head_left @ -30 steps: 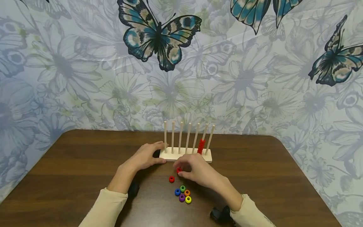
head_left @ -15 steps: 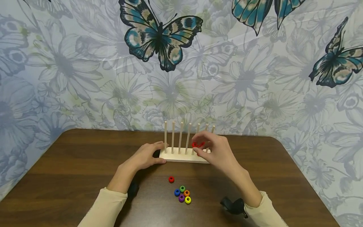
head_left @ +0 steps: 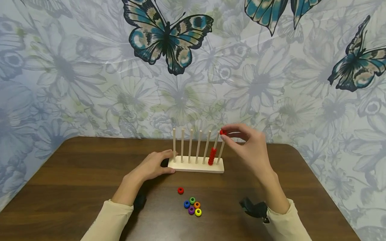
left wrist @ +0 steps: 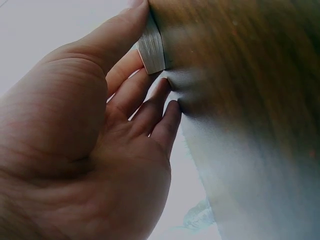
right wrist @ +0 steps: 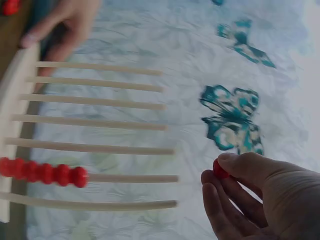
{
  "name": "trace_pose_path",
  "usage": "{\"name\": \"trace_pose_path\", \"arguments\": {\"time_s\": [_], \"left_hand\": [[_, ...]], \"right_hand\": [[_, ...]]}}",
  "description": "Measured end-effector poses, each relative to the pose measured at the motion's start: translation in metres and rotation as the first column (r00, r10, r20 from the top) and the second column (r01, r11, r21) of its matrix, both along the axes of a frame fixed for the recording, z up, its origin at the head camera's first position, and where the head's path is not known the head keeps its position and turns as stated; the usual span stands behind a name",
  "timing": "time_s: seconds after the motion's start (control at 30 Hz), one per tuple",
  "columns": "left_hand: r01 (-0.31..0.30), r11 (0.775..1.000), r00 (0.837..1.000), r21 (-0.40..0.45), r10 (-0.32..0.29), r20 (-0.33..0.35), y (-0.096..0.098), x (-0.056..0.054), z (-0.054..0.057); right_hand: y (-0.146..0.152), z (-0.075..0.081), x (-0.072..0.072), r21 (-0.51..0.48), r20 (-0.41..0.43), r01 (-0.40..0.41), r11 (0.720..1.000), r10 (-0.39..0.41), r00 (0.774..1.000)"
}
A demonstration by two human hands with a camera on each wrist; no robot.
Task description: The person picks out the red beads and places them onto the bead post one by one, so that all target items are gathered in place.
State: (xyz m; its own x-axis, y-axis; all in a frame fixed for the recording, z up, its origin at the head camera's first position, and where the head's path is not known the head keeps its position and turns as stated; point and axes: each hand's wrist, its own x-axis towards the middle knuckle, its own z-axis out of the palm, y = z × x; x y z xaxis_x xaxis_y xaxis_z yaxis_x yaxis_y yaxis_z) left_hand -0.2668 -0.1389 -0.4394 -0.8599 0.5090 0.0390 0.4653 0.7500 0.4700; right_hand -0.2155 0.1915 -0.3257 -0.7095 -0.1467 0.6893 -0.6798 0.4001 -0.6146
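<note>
A pale wooden peg stand [head_left: 196, 166], with several upright pegs in a row, stands on the table. My left hand [head_left: 152, 166] grips its left end, thumb at the front and fingers behind; the left wrist view shows the base's end [left wrist: 153, 52] between them. Red beads [head_left: 212, 156] are stacked on the second peg from the right. Thumb and fingertips of my right hand [head_left: 251, 147] pinch another red bead [head_left: 222, 132], level with the peg tops at the right end. In the right wrist view this red bead [right wrist: 219, 169] is apart from the peg tips.
On the brown table [head_left: 90, 174], a single red bead [head_left: 180, 190] lies in front of the stand. Closer in is a cluster: green [head_left: 192, 200], blue [head_left: 187, 204], orange [head_left: 197, 205], purple [head_left: 191, 210] and yellow [head_left: 198, 212] beads. A butterfly-patterned cloth [head_left: 120, 100] hangs behind.
My right hand has lifted a red bead from the table and carried it up and right, past the stacked peg to the stand's right end. The left hand keeps its grip.
</note>
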Motion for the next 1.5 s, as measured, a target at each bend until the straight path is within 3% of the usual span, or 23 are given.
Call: {"name": "trace_pose_path", "arguments": {"time_s": [0.13,0.47,0.9,1.07,1.3,1.4,1.5], "left_hand": [[0.0,1.0,1.0,-0.003,0.0,-0.008,-0.002,0.001,-0.001],[-0.01,1.0,1.0,-0.004,0.01,-0.018,-0.003,0.005,-0.001],[0.001,1.0,1.0,-0.003,-0.002,-0.022,-0.002,0.003,0.002],[-0.001,1.0,1.0,-0.009,0.001,-0.019,-0.001,0.003,0.001],[0.003,1.0,0.999,-0.009,-0.003,-0.033,0.001,0.0,0.0],[0.003,1.0,1.0,0.001,-0.003,-0.029,0.001,0.0,0.0],[0.005,1.0,1.0,0.004,-0.005,-0.02,0.001,0.0,0.001]], "right_hand": [[-0.001,0.007,-0.007,-0.027,-0.003,-0.005,1.0,0.004,1.0],[-0.007,-0.009,-0.02,-0.015,0.027,0.07,0.997,-0.069,0.997],[-0.009,-0.013,-0.018,0.069,0.107,0.124,0.99,-0.131,0.986],[-0.006,-0.011,-0.012,0.034,0.053,0.16,0.986,-0.162,0.985],[-0.015,-0.019,-0.004,-0.003,-0.038,0.046,0.999,-0.046,0.998],[-0.026,-0.027,-0.003,0.075,-0.004,-0.047,0.996,0.047,0.999],[-0.036,-0.037,-0.001,0.176,0.073,-0.128,0.976,0.116,0.991]]}}
